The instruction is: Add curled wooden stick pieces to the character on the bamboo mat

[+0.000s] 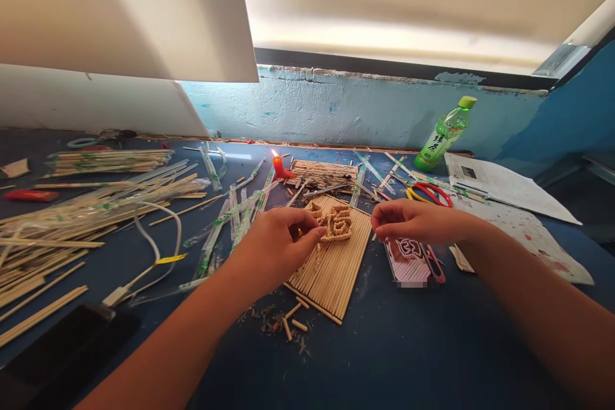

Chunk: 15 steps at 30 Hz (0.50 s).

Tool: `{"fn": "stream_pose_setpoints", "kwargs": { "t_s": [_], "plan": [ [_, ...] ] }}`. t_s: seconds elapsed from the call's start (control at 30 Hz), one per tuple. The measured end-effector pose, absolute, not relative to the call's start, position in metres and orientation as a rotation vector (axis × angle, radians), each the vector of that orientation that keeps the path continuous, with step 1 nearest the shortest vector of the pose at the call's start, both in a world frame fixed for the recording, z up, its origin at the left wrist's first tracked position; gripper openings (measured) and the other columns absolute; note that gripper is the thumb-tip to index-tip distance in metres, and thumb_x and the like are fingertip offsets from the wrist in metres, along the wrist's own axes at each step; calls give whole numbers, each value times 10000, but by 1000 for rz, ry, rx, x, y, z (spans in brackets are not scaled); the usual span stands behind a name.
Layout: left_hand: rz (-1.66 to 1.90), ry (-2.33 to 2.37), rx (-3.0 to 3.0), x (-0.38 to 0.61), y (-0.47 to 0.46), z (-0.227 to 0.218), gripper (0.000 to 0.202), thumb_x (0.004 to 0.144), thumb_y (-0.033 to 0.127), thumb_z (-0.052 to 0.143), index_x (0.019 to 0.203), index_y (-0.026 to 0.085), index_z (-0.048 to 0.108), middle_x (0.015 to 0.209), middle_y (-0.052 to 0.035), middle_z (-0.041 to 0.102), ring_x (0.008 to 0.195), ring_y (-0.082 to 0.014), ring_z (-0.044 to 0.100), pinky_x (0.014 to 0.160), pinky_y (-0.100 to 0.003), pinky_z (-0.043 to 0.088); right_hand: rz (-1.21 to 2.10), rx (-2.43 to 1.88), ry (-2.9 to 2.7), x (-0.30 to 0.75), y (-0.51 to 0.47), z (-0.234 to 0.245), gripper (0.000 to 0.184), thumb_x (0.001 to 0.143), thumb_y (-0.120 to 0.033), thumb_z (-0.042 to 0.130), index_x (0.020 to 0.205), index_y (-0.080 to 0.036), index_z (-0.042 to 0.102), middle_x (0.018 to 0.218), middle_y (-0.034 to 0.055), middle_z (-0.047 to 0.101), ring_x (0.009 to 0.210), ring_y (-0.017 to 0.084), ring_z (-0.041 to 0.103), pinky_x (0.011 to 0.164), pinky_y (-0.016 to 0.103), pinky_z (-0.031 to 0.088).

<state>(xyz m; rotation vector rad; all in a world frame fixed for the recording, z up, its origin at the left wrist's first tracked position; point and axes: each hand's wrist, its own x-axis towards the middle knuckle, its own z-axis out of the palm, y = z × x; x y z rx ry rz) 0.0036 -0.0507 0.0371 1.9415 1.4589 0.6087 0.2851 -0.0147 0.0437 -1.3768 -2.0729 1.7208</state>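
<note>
A flat panel of wooden sticks (pixel 353 275) laid side by side rests on the blue table. Short stick pieces built into a low, winding raised shape (pixel 340 223) stand on its far part. My left hand (pixel 276 243) is over the panel's left side, thumb and fingertips pinched together at the left of that shape; what is between them, if anything, is hidden. To the right of the panel, my right hand (pixel 416 221) hangs above a phone in a patterned case (pixel 408 262). Its fingers are curled toward the thumb, and I cannot make out anything in them.
A lit red candle (pixel 282 170) burns behind the panel, near loose sticks (pixel 324 174) and clear plastic wrappers (pixel 237 211). Scissors (pixel 430 194), a green bottle (pixel 444 134) and papers (pixel 514 186) are right. Left are stick bundles (pixel 113 160), a white cable (pixel 148 237) and a black device (pixel 72 346).
</note>
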Motion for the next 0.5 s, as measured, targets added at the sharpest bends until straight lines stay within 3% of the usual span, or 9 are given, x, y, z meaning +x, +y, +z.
{"fn": "stream_pose_setpoints", "kwargs": {
  "t_s": [0.2, 0.33, 0.5],
  "plan": [
    [615, 1421, 1929, 1, -51, 39, 247, 856, 428, 610, 805, 221, 733, 650, 17, 661, 579, -128, 534, 522, -264, 377, 1482, -1184, -2172, 257, -34, 49, 175, 903, -352, 609, 956, -185, 615, 846, 4, 610, 731, 113, 557, 631, 233, 450],
    [647, 1407, 1951, -1, -51, 37, 230, 854, 405, 611, 794, 217, 729, 670, 17, 673, 598, -130, 552, 551, -269, 395, 1103, -1102, -2360, 223, -56, 42, 58, 889, -205, 593, 914, -208, 645, 841, -10, 649, 745, 112, 570, 689, 243, 448],
    [668, 1421, 1975, -2, -52, 34, 193, 835, 387, 629, 782, 230, 729, 662, 24, 672, 608, -136, 564, 568, -280, 401, 760, -1025, -2483, 200, -72, 25, 134, 834, -81, 580, 879, -206, 596, 839, -27, 634, 735, 100, 544, 695, 235, 415]
  ]
}}
